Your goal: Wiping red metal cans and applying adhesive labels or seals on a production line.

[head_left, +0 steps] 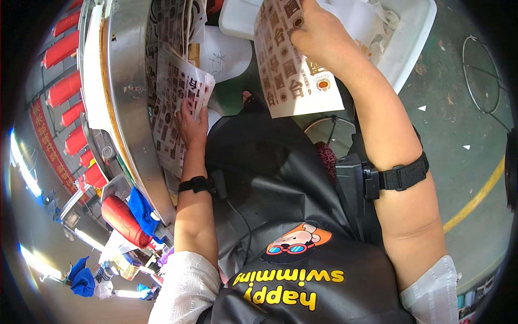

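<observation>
My right hand (321, 38) is raised and closed on the top edge of a printed sheet (283, 75). The sheet is white with brown characters and patterns, and hangs down with its lower corner over my lap. My left hand (193, 127) has its thumb and fingers about the edge of another printed sheet (197, 83). That one stands upright with several similar printed sheets (167, 116), side by side against a metal-edged worktop. White cord-like strands (187, 27) run above them. The far fingers of both hands are partly hidden.
A white plastic tub (418, 32) with pale scraps stands beyond my right hand. The metal worktop edge (127, 81) runs along my left. Wire rings (480, 75) and paper bits lie on the green floor. A black apron (264, 178) covers my lap. Red rolls (62, 48) show at far left.
</observation>
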Tool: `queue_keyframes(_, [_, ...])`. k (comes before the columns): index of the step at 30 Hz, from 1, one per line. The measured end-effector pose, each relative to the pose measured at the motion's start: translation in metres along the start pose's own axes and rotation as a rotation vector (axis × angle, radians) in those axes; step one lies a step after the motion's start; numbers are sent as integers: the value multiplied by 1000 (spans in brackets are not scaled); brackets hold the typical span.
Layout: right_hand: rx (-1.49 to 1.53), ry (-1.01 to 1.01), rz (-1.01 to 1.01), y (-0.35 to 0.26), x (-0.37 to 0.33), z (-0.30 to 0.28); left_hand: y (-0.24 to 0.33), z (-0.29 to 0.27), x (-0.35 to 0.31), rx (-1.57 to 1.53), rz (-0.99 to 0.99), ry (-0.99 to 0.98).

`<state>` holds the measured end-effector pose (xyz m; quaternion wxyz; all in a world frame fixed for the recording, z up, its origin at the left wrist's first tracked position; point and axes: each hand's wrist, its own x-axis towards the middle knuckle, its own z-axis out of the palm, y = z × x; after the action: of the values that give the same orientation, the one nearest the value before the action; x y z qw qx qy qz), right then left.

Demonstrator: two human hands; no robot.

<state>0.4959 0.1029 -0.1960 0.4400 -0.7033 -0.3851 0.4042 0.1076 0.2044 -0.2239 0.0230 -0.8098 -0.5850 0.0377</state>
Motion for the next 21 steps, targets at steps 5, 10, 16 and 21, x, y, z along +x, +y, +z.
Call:
queue_keyframes(5, [-48, -13, 60, 12, 12, 6, -10, 6, 14, -142, -45, -46])
queue_keyframes(10, [-21, -2, 19, 11, 9, 7, -31, 16, 8, -793, -129, -57])
queue_keyframes(16, [-7, 1, 29, 14, 13, 9, -41, -3, 9, -1108, -481, -60])
queue_keyframes(21, [-45, 3, 31, 19, 13, 12, -5, 3, 6, -266, -89, 69])
